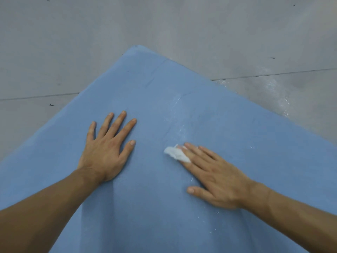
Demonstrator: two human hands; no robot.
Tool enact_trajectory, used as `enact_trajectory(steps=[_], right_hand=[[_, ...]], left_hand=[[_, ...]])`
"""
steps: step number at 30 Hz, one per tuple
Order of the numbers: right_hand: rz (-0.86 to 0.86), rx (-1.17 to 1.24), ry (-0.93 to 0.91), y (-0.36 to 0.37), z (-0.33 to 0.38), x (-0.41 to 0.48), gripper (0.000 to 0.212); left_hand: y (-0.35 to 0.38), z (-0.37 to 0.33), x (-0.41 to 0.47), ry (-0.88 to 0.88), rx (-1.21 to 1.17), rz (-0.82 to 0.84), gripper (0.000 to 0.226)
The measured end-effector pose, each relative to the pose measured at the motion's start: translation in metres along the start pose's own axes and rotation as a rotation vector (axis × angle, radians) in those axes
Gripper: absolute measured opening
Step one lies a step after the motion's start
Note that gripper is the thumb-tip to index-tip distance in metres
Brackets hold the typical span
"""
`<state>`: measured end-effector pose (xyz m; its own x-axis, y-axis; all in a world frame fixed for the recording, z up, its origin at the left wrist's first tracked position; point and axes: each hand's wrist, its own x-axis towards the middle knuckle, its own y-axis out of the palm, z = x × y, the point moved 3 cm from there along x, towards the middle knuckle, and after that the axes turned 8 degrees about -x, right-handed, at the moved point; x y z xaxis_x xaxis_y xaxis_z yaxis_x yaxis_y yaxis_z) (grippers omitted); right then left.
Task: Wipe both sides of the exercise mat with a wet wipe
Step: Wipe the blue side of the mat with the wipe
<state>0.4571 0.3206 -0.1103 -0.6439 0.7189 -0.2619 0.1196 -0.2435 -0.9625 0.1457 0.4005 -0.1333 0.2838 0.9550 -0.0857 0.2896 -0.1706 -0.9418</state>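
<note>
A blue exercise mat lies flat on the floor, one corner pointing away from me. My left hand rests palm down on it with fingers spread and straight. To its right, my right hand lies flat on the mat and presses a small crumpled white wet wipe under its straight fingertips. Most of the wipe sticks out to the left of the fingers. Faint wet streaks and white flecks run up the mat beyond the wipe.
Grey tiled floor surrounds the mat on the left, far side and right. A shiny wet-looking patch marks the floor right of the mat. A few small dark specks dot the tiles.
</note>
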Motion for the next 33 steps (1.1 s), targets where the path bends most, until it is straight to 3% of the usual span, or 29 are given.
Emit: enact_trajectory(steps=[2, 4, 10, 13, 16, 24, 29, 33], right_hand=[[-0.022, -0.051, -0.026, 0.003, 0.0, -0.003, 0.076], [-0.056, -0.035, 0.06, 0.0, -0.02, 0.004, 0.073], [-0.043, 0.051, 0.659, -0.008, -0.149, 0.011, 0.079], [-0.001, 0.153, 0.765, -0.011, -0.178, 0.009, 0.077], [-0.018, 0.209, 0.718, -0.009, -0.163, 0.014, 0.082], [-0.048, 0.018, 0.08, -0.005, -0.037, 0.002, 0.079], [-0.037, -0.064, 0.035, -0.006, -0.056, 0.017, 0.075], [-0.039, -0.02, 0.286, -0.024, -0.103, 0.058, 0.078]], left_hand=[[0.0, 0.0, 0.0, -0.003, 0.005, -0.002, 0.061], [0.0, 0.0, 0.0, -0.001, 0.0, -0.005, 0.061], [0.001, 0.0, 0.001, 0.007, 0.006, -0.005, 0.061], [0.001, 0.0, 0.002, 0.005, 0.004, -0.001, 0.061], [0.0, 0.0, 0.001, 0.009, -0.001, -0.001, 0.061], [0.0, -0.002, 0.002, 0.002, 0.025, 0.008, 0.061], [0.001, -0.002, 0.002, 0.001, 0.035, 0.007, 0.062], [0.0, -0.003, 0.002, 0.002, 0.03, 0.006, 0.062]])
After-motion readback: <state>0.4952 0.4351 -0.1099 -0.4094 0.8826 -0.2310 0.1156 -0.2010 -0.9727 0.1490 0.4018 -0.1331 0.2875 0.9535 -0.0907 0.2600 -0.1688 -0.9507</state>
